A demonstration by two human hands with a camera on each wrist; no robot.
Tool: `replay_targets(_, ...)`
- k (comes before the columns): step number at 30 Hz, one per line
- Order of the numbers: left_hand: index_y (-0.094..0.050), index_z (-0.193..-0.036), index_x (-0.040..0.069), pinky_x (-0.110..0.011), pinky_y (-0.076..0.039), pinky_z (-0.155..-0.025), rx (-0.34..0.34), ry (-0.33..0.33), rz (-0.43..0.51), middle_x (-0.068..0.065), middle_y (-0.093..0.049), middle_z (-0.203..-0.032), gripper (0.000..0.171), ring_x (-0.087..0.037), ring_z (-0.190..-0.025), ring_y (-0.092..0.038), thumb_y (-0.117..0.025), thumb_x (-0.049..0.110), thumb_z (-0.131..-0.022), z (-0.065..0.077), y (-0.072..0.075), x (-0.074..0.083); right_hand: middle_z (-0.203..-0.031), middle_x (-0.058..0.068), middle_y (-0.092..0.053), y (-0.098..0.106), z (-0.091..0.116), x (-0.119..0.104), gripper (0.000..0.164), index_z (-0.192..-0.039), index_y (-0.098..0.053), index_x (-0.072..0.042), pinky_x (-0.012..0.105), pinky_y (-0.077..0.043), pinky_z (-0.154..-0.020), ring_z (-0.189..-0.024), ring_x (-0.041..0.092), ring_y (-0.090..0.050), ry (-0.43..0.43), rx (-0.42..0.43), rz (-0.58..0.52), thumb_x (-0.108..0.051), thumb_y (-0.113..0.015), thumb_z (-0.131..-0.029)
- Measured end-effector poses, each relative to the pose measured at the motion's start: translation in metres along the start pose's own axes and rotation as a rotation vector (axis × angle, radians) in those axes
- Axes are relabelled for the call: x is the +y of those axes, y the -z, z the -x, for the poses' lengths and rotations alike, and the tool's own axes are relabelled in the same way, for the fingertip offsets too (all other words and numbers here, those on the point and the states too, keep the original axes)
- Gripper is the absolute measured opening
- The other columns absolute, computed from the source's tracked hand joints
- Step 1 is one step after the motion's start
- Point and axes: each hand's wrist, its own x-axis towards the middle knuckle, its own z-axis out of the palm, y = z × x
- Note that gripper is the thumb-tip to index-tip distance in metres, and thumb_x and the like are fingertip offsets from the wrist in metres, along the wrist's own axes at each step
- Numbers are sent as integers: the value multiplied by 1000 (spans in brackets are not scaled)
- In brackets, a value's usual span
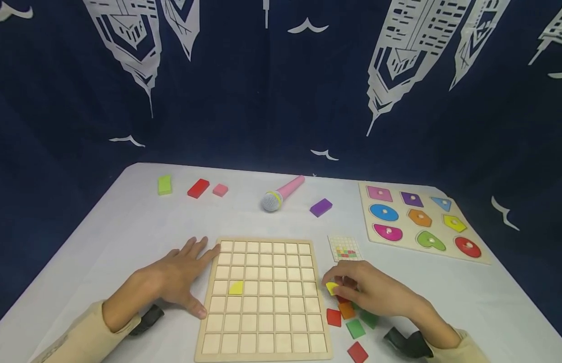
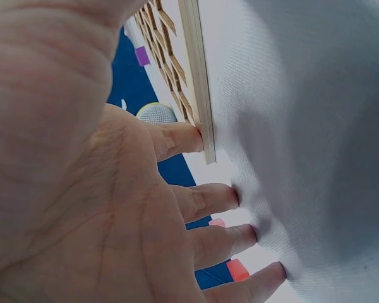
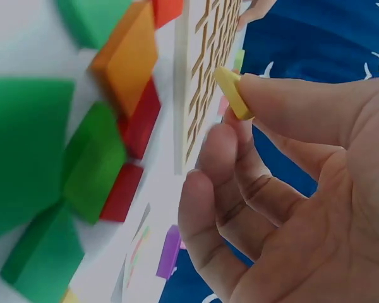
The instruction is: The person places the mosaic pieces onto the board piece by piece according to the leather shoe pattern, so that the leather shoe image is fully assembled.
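A wooden grid board (image 1: pixel 266 304) lies flat in the middle, with one yellow tile (image 1: pixel 236 288) in a left-hand cell. My left hand (image 1: pixel 178 275) spreads its fingers along the board's left side; in the left wrist view its index fingertip (image 2: pixel 191 138) touches the rim and the other fingertips rest on the cloth. Just off the board's right edge, my right hand (image 1: pixel 376 287) pinches a yellow tile with a curved side (image 3: pixel 235 95) between thumb and fingers. Beneath and around that hand lie red (image 1: pixel 334 317), orange (image 1: pixel 346 310) and green (image 1: pixel 355 328) tiles, some partly hidden by it.
A small pattern card (image 1: pixel 345 248) lies beyond the right hand. Farther back are a lime block (image 1: pixel 165 185), a red block (image 1: pixel 198 188), a pink block (image 1: pixel 220 190), a toy microphone (image 1: pixel 290 187) and a purple block (image 1: pixel 321 207). A shape puzzle board (image 1: pixel 409 234) lies at right.
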Motion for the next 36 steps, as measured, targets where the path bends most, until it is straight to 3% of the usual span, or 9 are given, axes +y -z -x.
replay_targets(9, -23, -159, 7, -72, -19, -114, 11, 9, 3, -31, -13, -163, 134, -54, -150, -8, -93, 54, -54, 2, -1, 1, -75, -15, -61, -6, -31, -22, 7, -100, -70, -20, 20, -48, -66, -71, 1, -53, -32, -35, 46, -22, -71, -94)
replay_targets(16, -23, -159, 7, -72, -20, -113, 9, 8, 4, -31, -13, -163, 133, -54, -150, -9, -93, 54, -55, 0, -2, 2, -83, -11, -69, -17, -60, -28, 7, -97, -69, -17, 20, -52, -72, -76, -2, -57, 63, -30, 56, -12, -70, -93)
replay_targets(22, -25, -158, 6, -72, -22, -112, 17, 1, -15, -32, -16, -162, 134, -55, -149, -11, -92, 56, -54, 1, -4, 3, -85, -11, -73, -28, -81, -36, 8, -98, -67, -17, 31, -47, -93, -81, -3, -62, 79, -31, 80, -12, -69, -93)
replay_targets(28, -24, -158, 7, -72, -21, -113, 21, 3, -20, -32, -14, -163, 134, -54, -149, -10, -91, 57, -54, 1, -3, 2, -77, -14, -69, -34, -98, -48, 7, -94, -66, -18, 24, -46, -79, -73, -1, -55, 82, -59, 106, -15, -72, -92)
replay_targets(32, -23, -159, 7, -72, -20, -113, 19, 0, -16, -32, -14, -163, 134, -54, -150, -10, -91, 56, -55, 1, -2, 2, -75, -14, -69, -36, -105, -51, 7, -93, -66, -17, 27, -46, -87, -65, -4, -53, 92, -74, 134, -14, -72, -92)
replay_targets(36, -23, -159, 7, -72, -21, -113, 19, -3, -24, -32, -14, -163, 134, -54, -149, -10, -91, 57, -55, 1, -1, 2, -78, -16, -70, -38, -108, -52, 7, -94, -68, -20, 30, -43, -93, -72, -5, -56, 79, -84, 152, -16, -73, -92)
